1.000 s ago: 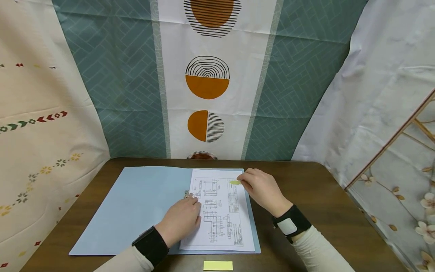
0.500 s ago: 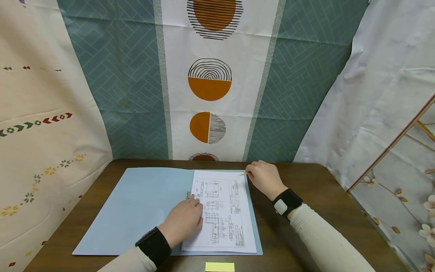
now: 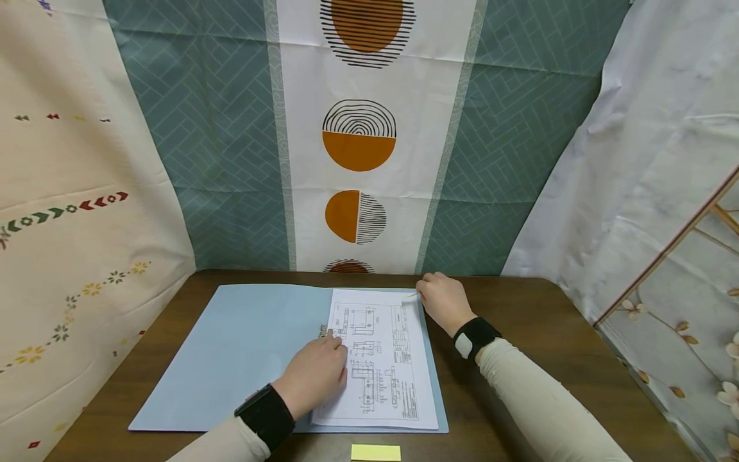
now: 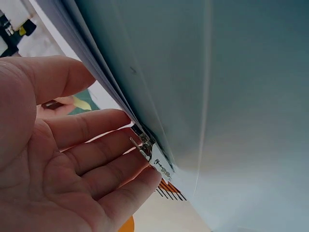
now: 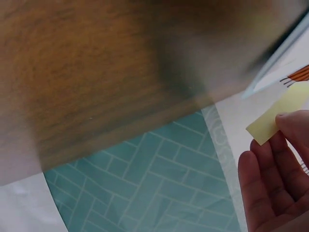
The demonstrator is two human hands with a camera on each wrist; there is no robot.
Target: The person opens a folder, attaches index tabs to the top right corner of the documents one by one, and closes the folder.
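A light blue folder (image 3: 242,359) lies spread on the table. On its right half is a stack of white sheets (image 3: 388,346) printed with technical drawings. My left hand (image 3: 312,375) rests on the left margin of the sheets, fingers extended near a metal fastener (image 3: 323,330) at the folder's fold. In the left wrist view those fingertips touch around the fastener (image 4: 143,140). At the sheets' top right corner, my right hand (image 3: 444,303) pinches a small yellow sticky note (image 5: 289,100) between thumb and fingers. Seen from the head, the note is nearly edge-on; whether it touches the paper I cannot tell.
A yellow sticky note pad (image 3: 376,453) lies at the front of the brown wooden table (image 3: 537,359). Patterned cloths (image 3: 242,128) hang behind the table and at both sides.
My right hand has moved away from me to the top right corner of the sheets, carrying the sticky note, which has tilted edge-on. The left hand stays on the sheets.
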